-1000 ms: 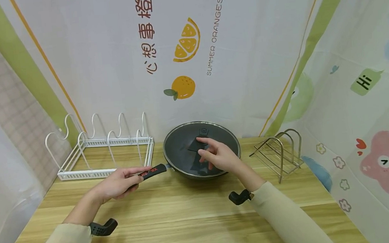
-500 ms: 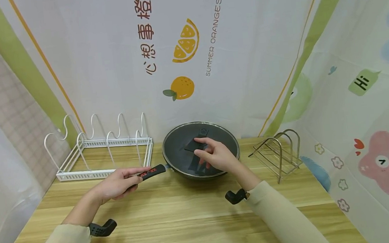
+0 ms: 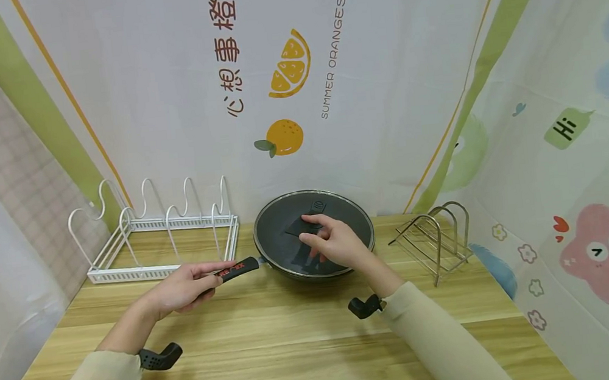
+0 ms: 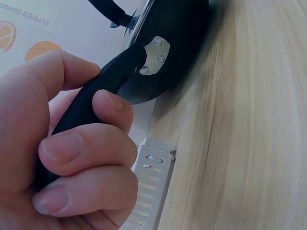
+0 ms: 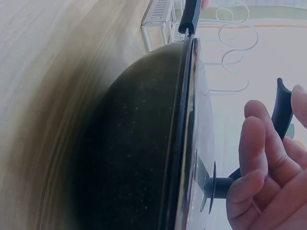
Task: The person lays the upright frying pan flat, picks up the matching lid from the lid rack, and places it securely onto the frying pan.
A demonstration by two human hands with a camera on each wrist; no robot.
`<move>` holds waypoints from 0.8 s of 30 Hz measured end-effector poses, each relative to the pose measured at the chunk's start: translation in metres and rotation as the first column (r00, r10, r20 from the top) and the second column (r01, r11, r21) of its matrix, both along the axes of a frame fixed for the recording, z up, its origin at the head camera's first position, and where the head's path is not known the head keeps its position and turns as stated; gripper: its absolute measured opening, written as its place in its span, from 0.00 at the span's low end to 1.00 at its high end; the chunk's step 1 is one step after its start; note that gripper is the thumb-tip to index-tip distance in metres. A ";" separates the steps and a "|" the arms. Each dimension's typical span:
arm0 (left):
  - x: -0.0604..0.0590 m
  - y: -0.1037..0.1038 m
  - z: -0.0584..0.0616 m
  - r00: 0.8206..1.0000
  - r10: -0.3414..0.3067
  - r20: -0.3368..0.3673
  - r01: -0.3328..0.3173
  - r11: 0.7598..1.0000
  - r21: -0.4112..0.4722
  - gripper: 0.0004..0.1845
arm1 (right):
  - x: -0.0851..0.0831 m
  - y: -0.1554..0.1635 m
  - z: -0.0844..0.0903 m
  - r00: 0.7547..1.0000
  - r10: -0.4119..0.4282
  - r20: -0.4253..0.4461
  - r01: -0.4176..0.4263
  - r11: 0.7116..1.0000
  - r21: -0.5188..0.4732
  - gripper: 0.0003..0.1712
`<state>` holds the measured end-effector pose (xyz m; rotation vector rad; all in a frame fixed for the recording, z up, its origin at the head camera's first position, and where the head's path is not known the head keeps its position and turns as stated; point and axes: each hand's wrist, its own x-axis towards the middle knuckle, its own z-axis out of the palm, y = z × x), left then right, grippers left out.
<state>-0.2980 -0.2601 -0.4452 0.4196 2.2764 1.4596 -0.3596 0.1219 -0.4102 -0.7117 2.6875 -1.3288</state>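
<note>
Where printed curtains showing oranges and cartoon animals enclose it, a pale wooden table (image 3: 275, 346) carries, from left to right, a white wire dish rack (image 3: 163, 243), a black wok with a glass lid (image 3: 285, 222) at the centre back, and a small steel wire rack (image 3: 441, 238). Left hand (image 3: 182, 287) curls its fingers round the wok's long black handle (image 3: 237, 270). Right hand (image 3: 334, 245) rests over the lid, fingers (image 5: 254, 158) curled about the lid's black handle (image 5: 283, 110).
</note>
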 end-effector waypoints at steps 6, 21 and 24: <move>-0.002 0.000 -0.002 1.000 -0.004 -0.023 0.003 1.000 -0.009 0.27 | -0.001 -0.004 0.000 1.000 -0.014 -0.008 0.015 0.999 0.029 0.35; -0.002 -0.001 -0.001 1.000 0.006 -0.001 -0.006 1.000 -0.011 0.28 | 0.000 -0.011 0.004 0.999 -0.030 -0.026 0.031 0.997 0.064 0.36; -0.002 -0.001 -0.002 1.000 0.008 0.001 -0.008 1.000 -0.010 0.28 | -0.001 -0.012 0.004 0.999 -0.033 -0.027 0.035 0.997 0.062 0.36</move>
